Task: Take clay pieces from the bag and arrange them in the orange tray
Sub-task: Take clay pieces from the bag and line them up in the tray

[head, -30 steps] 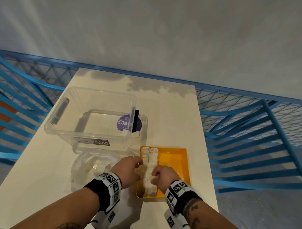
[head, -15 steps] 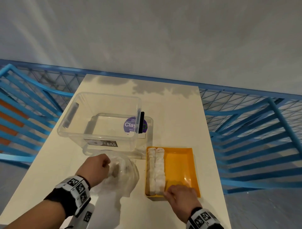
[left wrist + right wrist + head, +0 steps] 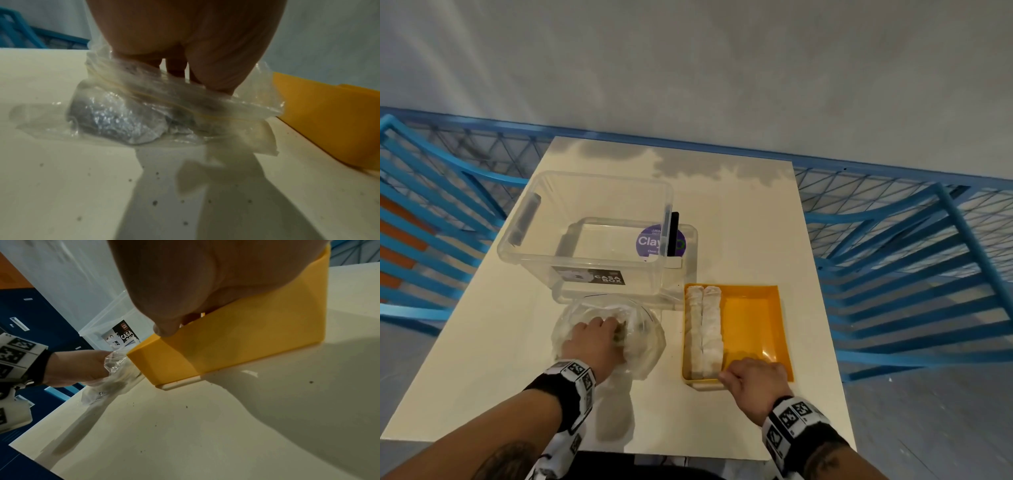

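Observation:
The clear plastic bag (image 3: 643,346) lies on the table left of the orange tray (image 3: 756,322). My left hand (image 3: 616,329) is inside the bag's mouth, fingers curled down onto a grey clay piece (image 3: 117,123); plastic hides the fingertips. In the left wrist view the left hand (image 3: 185,78) dips behind the bag's rim (image 3: 205,110). Two pale clay rolls (image 3: 703,329) lie side by side along the tray's left wall. My right hand (image 3: 736,371) grips the tray's near wall (image 3: 246,345), thumb (image 3: 166,329) outside, fingers over the rim.
A clear storage box (image 3: 592,226) with a "Clay" label stands behind the bag and touches the tray's far left corner. Blue metal railing (image 3: 893,246) surrounds the table (image 3: 739,212). The tray's right half is bare. The table edge runs close below my wrists.
My left hand left the rolls in the tray, moved left to the bag and went into its mouth. My right hand slid back to the tray's near wall and holds it.

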